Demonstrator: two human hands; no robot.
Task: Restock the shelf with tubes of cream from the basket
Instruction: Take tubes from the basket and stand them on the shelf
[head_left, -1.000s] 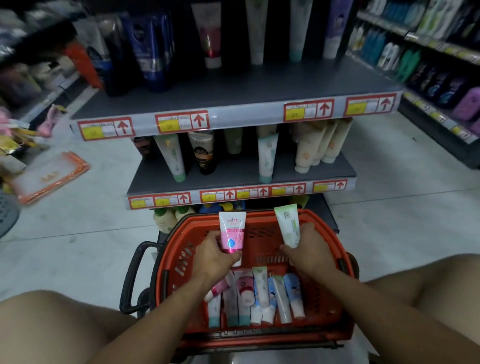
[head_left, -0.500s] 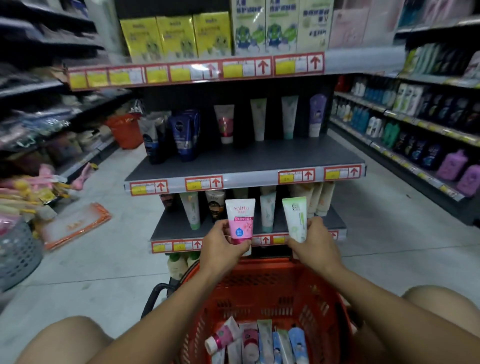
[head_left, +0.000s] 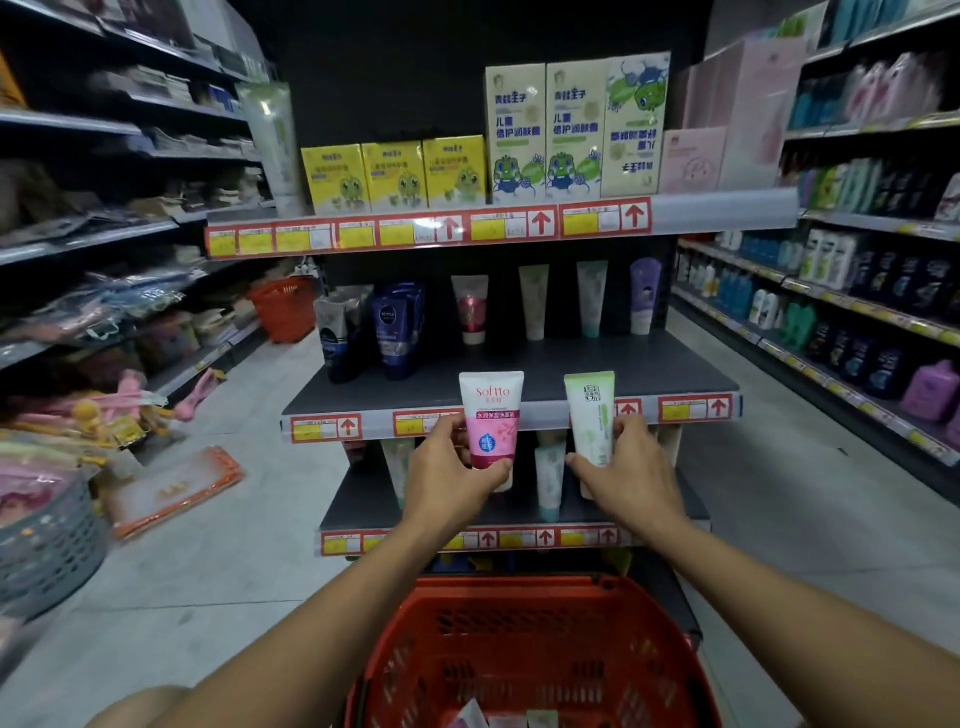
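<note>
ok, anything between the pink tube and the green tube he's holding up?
Head view: no held item there. Behind the gap between the pink tube and green tube stands a pale tube on the lower shelf.

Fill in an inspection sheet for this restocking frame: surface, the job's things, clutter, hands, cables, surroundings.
Surface: middle shelf, dark, front half bare; tubes stand along its back.
Job's things: pink tube and green tube, both upright, held in front of the shelf edge; red basket below, a few tubes showing at its bottom.
Clutter: orange packet on the floor at left; grey basket beside it.
Hands: left hand grips the pink tube; right hand grips the green tube.
Cables: nothing seen.
Surroundings: boxed goods on the top shelf; stocked aisles on both sides; a second red basket far left.
</note>
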